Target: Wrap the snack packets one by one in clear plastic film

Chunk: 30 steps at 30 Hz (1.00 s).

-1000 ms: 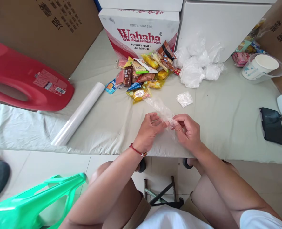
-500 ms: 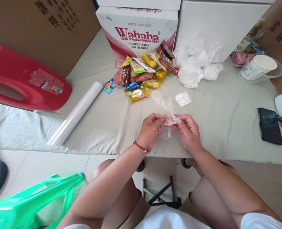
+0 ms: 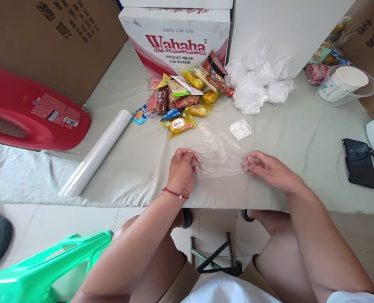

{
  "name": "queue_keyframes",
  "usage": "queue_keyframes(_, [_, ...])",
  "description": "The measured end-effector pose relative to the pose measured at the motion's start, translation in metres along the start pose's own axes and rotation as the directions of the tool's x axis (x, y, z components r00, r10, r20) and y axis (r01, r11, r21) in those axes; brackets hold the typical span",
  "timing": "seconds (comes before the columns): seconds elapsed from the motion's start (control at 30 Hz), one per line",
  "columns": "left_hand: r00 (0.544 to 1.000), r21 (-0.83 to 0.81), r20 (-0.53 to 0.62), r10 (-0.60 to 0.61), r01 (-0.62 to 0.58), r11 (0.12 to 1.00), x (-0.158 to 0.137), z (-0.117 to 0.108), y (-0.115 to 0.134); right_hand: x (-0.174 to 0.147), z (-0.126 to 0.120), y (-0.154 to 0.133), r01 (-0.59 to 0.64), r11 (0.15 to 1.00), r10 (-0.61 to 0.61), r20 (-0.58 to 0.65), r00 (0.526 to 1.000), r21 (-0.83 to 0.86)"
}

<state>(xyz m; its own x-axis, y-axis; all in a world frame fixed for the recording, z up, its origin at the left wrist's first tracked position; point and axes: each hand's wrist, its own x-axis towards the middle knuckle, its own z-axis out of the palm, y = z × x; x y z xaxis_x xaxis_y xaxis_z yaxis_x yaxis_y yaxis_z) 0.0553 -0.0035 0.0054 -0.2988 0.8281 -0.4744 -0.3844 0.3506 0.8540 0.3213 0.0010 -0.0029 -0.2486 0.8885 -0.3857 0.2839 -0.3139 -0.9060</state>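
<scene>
We held the clear plastic (image 3: pixel 221 162) spread out. Our left hand (image 3: pixel 181 169), fingers curled closed, gripped its left edge; our right hand (image 3: pixel 267 169) pinched its right edge. The clear plastic was just nearer us than the snacks (image 3: pixel 187 101). A roll (image 3: pixel 97 152) lay left of the snacks, white bundles (image 3: pixel 250 94) right of them.

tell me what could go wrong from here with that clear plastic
The clear plastic looks thin and is spread between the left hand and right hand, so a harder pull might tear it. Its far end lies near the snack pile, so a forward sweep could nudge some wrappers. The small whitish packet lies close by too and might get knocked.
</scene>
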Motion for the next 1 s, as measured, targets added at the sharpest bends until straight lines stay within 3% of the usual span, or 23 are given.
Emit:
queue_keyframes(0.13, [0.987,0.143,0.158,-0.021,-0.002,0.99,-0.013,0.004,-0.009,0.009,-0.004,-0.009,0.147,0.989,-0.15,-0.227,0.962,-0.03])
queue_keyframes(0.23, [0.977,0.227,0.215,0.002,-0.052,0.973,-0.02,0.005,-0.015,0.022,0.007,-0.017,0.205,0.935,-0.309,-0.382,0.871,-0.29])
queue_keyframes(0.3, [0.971,0.271,0.238,0.011,-0.078,0.959,-0.023,0.004,-0.018,0.03,0.015,-0.021,0.213,0.838,-0.415,-0.334,0.846,-0.503])
queue_keyframes(0.37, [0.965,0.286,0.263,0.0,-0.078,0.955,-0.025,0.002,-0.019,0.037,0.022,-0.022,0.196,0.776,-0.407,-0.239,0.881,-0.599])
queue_keyframes(0.5, [0.934,0.282,0.354,-0.051,-0.055,0.958,-0.023,-0.004,-0.021,0.049,0.031,-0.023,0.104,0.83,-0.281,-0.249,0.927,-0.548])
queue_keyframes(0.67, [0.887,0.419,0.45,-0.104,-0.107,0.902,-0.02,-0.01,-0.02,0.049,0.043,-0.03,0.205,0.868,-0.308,-0.167,0.936,-0.453])
queue_keyframes(0.8, [0.884,0.454,0.457,-0.093,-0.142,0.88,-0.026,-0.007,-0.009,0.037,0.062,-0.031,0.227,0.812,-0.347,-0.132,0.928,-0.538])
queue_keyframes(0.9, [0.917,0.493,0.4,0.001,-0.216,0.843,-0.029,-0.002,-0.005,0.029,0.079,-0.027,0.282,0.731,-0.428,-0.096,0.899,-0.621])
queue_keyframes(1.0, [0.921,0.627,0.32,0.223,-0.382,0.679,-0.025,0.002,-0.009,0.024,0.091,-0.024,0.345,0.703,-0.458,-0.026,0.888,-0.622])
